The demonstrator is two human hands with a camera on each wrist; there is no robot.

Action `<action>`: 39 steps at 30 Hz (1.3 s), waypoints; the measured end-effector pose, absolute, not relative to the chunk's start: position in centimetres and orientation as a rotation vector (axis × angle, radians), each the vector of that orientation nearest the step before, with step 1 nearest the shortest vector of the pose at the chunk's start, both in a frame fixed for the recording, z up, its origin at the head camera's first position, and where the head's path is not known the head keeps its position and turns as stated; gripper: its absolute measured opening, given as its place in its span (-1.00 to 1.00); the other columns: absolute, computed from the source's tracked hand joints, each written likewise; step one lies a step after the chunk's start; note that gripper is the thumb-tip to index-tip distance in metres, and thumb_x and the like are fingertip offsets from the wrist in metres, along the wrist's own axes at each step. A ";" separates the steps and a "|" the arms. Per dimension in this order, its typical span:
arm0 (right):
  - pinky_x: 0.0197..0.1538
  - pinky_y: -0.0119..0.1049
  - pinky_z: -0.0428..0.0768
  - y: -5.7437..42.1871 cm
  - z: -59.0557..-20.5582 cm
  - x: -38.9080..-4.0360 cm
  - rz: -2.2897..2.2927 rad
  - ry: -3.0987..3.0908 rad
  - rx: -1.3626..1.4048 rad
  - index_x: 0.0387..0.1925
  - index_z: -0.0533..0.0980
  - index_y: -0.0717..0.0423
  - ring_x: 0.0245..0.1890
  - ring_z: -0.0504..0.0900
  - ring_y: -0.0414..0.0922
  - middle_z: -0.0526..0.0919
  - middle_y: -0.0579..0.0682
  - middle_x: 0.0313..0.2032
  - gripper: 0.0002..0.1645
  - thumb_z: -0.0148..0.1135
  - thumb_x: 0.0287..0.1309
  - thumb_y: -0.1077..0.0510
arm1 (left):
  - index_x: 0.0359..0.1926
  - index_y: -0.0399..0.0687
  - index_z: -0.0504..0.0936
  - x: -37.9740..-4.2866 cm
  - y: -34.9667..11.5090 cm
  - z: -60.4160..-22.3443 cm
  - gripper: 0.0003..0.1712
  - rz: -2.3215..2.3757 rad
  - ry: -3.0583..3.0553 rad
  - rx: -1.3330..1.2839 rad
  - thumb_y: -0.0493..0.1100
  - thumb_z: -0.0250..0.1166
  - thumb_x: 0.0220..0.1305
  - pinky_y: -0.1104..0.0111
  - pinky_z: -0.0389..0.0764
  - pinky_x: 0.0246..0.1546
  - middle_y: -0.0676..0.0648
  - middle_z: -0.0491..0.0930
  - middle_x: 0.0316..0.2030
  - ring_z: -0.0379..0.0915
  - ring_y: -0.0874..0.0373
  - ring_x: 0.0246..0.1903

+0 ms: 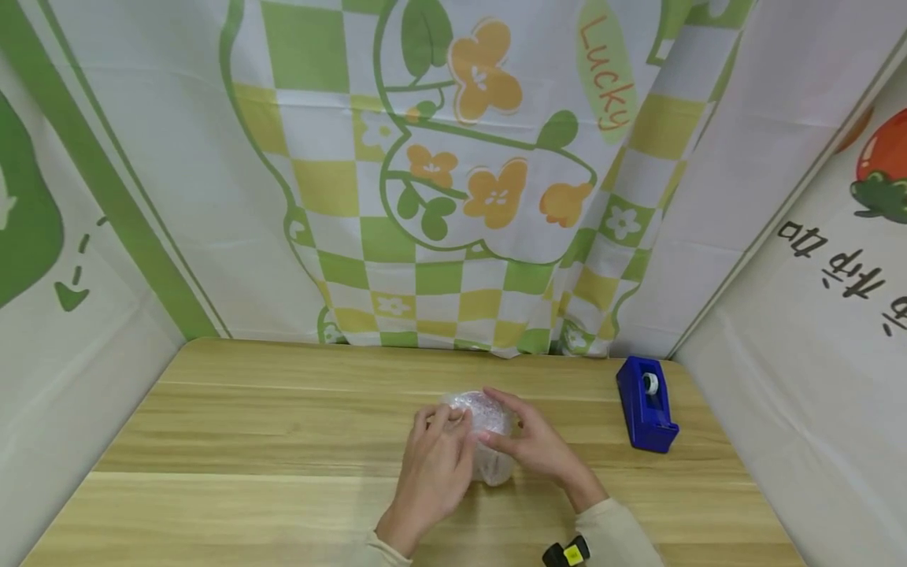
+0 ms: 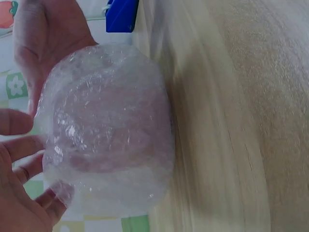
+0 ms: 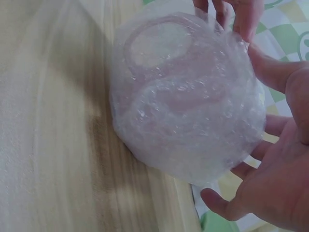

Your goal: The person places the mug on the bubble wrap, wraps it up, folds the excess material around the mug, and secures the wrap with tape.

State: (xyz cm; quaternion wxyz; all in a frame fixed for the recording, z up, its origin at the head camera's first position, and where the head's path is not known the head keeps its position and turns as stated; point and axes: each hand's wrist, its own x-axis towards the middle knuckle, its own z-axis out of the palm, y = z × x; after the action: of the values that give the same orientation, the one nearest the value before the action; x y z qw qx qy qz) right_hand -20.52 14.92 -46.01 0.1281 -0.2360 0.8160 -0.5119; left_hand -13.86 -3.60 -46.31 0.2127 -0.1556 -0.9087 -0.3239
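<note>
A rounded bundle of clear bubble wrap stands on the wooden table between the two hands. Through the layers, the right wrist view shows a pinkish thing with a loop like a mug's handle. My left hand pinches the wrap at the top of the bundle with curled fingers, seen from the side in the left wrist view. Around the opposite side, my right hand holds the bundle between thumb and fingers. Its fingertips are partly hidden behind the plastic.
A blue tape dispenser with a white roll stands at the table's back right. Behind the wooden table hangs a green and yellow checked curtain. White printed cloth walls border both sides.
</note>
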 end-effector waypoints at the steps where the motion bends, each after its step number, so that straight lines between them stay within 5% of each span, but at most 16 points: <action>1: 0.37 0.42 0.11 14.8 -46.1 -20.5 -1.498 2.383 -0.673 0.47 0.28 0.22 0.46 0.16 0.28 0.28 0.24 0.45 -0.14 0.42 0.23 0.12 | 0.06 -0.43 0.66 -13.9 -3.7 -46.5 -0.61 -0.907 -2.526 -0.438 -0.19 0.21 0.39 0.03 0.27 0.32 -0.21 0.67 0.01 0.44 -0.05 0.13; 21: 0.36 0.46 0.05 15.3 -46.0 -20.5 -1.558 2.342 -0.599 0.44 0.32 0.20 0.48 0.15 0.22 0.33 0.16 0.44 -0.23 0.38 0.26 0.18 | 0.09 -0.33 0.68 -13.8 -3.3 -47.5 -0.59 -0.878 -2.498 -0.370 -0.21 0.35 0.24 0.03 0.42 0.26 -0.16 0.60 0.05 0.37 -0.15 0.14; 31: 0.34 0.46 0.09 14.3 -46.1 -20.1 -1.669 2.416 -0.490 0.33 0.47 0.14 0.41 0.28 0.18 0.47 0.12 0.34 -0.28 0.46 0.11 0.27 | 0.16 -0.40 0.61 -13.7 -3.0 -47.8 -0.50 -0.964 -2.467 -0.350 -0.06 0.27 0.43 -0.01 0.41 0.30 -0.26 0.46 0.19 0.28 -0.18 0.29; 39: 0.35 0.46 0.09 14.8 -45.9 -20.2 -1.585 2.429 -0.511 0.37 0.44 0.09 0.44 0.24 0.18 0.44 0.10 0.37 -0.29 0.43 0.19 0.17 | 0.10 -0.40 0.64 -13.8 -2.5 -48.3 -0.57 -1.129 -2.358 -0.288 -0.24 0.39 0.27 -0.03 0.34 0.35 -0.24 0.51 0.18 0.31 -0.18 0.28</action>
State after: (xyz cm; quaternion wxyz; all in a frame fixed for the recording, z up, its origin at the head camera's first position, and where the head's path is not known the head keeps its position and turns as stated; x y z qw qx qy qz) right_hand -20.18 14.77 -45.87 0.0985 -0.1726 0.8208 -0.5356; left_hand -13.83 -2.50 -48.34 0.2528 -0.1060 -0.8674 -0.4152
